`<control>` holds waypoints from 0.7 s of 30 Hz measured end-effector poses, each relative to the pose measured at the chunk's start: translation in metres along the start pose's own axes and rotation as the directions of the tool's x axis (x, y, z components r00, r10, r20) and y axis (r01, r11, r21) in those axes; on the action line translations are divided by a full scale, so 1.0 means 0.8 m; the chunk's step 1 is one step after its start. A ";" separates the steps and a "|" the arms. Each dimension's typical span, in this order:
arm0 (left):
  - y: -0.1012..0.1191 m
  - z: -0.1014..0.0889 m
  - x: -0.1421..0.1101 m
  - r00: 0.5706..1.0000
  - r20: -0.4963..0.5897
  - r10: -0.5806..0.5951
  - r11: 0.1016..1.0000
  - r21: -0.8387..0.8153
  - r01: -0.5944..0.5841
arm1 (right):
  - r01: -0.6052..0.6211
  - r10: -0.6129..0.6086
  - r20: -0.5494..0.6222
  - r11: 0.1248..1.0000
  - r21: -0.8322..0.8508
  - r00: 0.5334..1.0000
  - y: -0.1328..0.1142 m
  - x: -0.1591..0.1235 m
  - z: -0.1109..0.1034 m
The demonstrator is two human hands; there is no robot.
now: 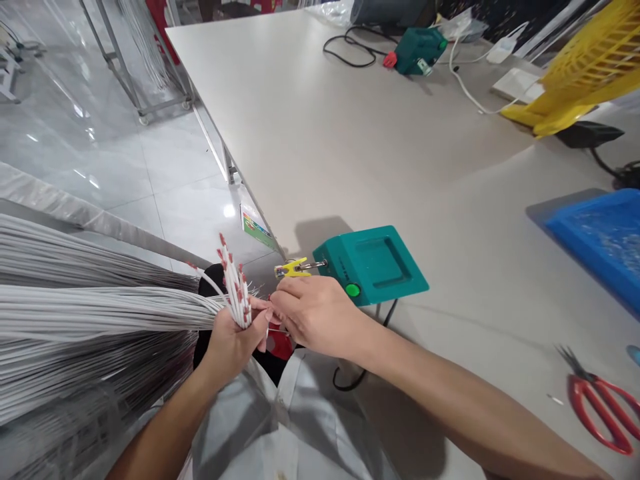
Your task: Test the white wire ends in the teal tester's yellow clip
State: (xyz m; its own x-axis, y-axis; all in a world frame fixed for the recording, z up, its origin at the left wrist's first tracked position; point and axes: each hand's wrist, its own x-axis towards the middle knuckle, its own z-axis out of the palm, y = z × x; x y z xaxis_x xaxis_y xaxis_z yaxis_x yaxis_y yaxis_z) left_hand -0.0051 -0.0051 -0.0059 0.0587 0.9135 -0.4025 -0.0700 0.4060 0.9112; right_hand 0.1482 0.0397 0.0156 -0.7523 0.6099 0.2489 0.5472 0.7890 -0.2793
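My left hand [235, 340] is closed round a bundle of thin white wires [100, 313] whose ends carry small red terminals [235, 280] and stand up from my fist. My right hand [313, 313] is closed in a pinch at the wire ends, touching my left hand; what its fingertips hold is hidden. Just beyond my right hand sits a small teal box [373, 263] with a green button [353, 290] and a yellow clip [293, 268] on its left side.
Red-handled scissors [603, 407] lie at the right on the grey table [375, 147]. A blue tray [605, 243] and a yellow basket [585, 73] stand further right. A second teal box [420, 50] with cables sits at the back. More white wires [75, 253] stretch left.
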 end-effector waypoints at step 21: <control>-0.006 0.014 0.037 0.988 -0.043 0.145 0.971 -0.186 -0.151 | -0.113 0.216 0.264 0.927 -0.357 0.940 0.051 0.016 -0.042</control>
State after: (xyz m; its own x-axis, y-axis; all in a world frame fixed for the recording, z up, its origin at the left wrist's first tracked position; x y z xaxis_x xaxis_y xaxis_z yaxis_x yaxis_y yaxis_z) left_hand 0.0079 0.0199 -0.0213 0.0049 0.9631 -0.2692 -0.2623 0.2610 0.9290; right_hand 0.1729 0.0823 0.0383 -0.6855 0.7246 -0.0711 0.7236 0.6888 0.0441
